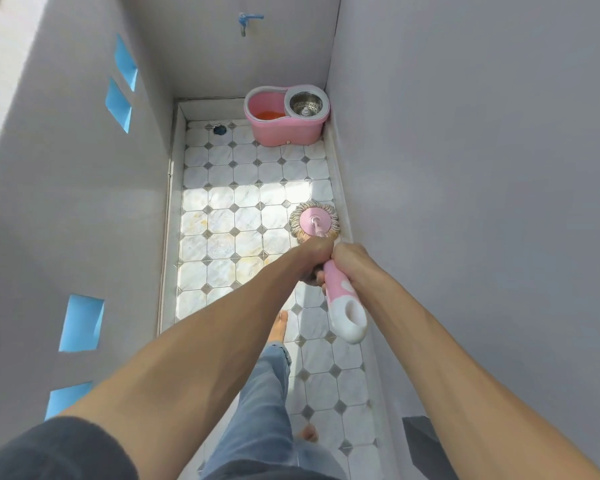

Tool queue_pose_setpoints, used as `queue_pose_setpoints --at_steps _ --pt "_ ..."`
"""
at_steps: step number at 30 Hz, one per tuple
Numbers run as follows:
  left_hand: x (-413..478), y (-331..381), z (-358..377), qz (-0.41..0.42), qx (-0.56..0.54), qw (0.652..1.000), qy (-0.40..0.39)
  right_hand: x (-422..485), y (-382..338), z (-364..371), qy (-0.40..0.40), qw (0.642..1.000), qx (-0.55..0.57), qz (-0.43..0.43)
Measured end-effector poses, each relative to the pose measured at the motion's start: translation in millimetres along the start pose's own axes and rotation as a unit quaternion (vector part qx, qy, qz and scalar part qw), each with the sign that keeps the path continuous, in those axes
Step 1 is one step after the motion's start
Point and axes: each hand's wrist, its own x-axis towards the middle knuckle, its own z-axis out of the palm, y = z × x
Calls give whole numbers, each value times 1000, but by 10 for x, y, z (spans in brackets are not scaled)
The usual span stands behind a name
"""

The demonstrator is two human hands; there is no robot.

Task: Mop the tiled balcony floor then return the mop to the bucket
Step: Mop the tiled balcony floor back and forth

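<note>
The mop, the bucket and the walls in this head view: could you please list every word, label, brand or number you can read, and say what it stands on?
None can be read.
Mop handle: pink and white, with a white patch but no lettering that shows.
Bucket: plain pink wall, grey rim, no label in view.
Walls: bare grey, only blue openings and a blue tap, no sign.
Both hands, left hand and right hand, cover part of the handle, so anything printed there is hidden.

Pink bucket (pixel 286 128), pink-and-white mop (pixel 340 292), white tiles (pixel 246 174) with grey diamonds.
</note>
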Motion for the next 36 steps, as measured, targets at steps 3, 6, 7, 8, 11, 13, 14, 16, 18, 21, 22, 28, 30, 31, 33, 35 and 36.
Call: queue_pose_setpoints --at_steps 3,6,7,8,11,13,14,16,18,21,22,28,30,31,33,35,36 --pt "312 279 -224 7 -4 1000 12 387 -286 66 0 999 48 7" --pt "696 716 -564 25 8 1000 9 861 -773 125 10 997 76 2" --pt "792 848 -670 24 13 1000 3 1016 -956 142 19 997 72 -4" --pt "919 989 -786 25 19 1000 0 1177 -1160 157 20 997 72 -12" --pt "1329 1457 -1158 42 -26 999 15 1602 -1676 224 12 995 95 -22" --pt "1499 1658 -1328 65 -32 997 33 1825 -1908 267 -2 996 86 -28" --pt "1618 1644 -1364 66 -10 997 33 1913 -1983 303 -11 997 77 -27" --pt "1815 1135 -1336 -36 53 994 93 2035 -2056 323 -24 998 51 -25" --pt "1927 180 -806 -69 59 992 91 2145 -2078 354 -23 999 34 -19" --pt "2182 -880 -663 -70 182 970 143 2098 -1963 433 -24 1000 3 -11" --pt "2286 -872 -852 -35 174 972 155 2066 -1909 464 -25 1000 -10 -7" --pt "1663 -1169 -856 -22 80 982 170 1495 -1352 581 -84 996 -39 -2" --pt "1267 -719 -1007 -39 19 985 168 1157 -1089 632 -110 992 -58 -24" --pt "968 -338 -1073 -107 -35 986 121 982 -960 675 -127 990 -57 -27" --pt "445 -145 -969 -19 10 999 29 619 -640 769 -145 984 -89 -44" --pt "94 -394 -908 -6 -32 999 -6 297 -321 827 -139 979 -142 -52" --pt "-102 -643 -833 -24 -29 999 -1 86 -115 876 -144 975 -158 -54"
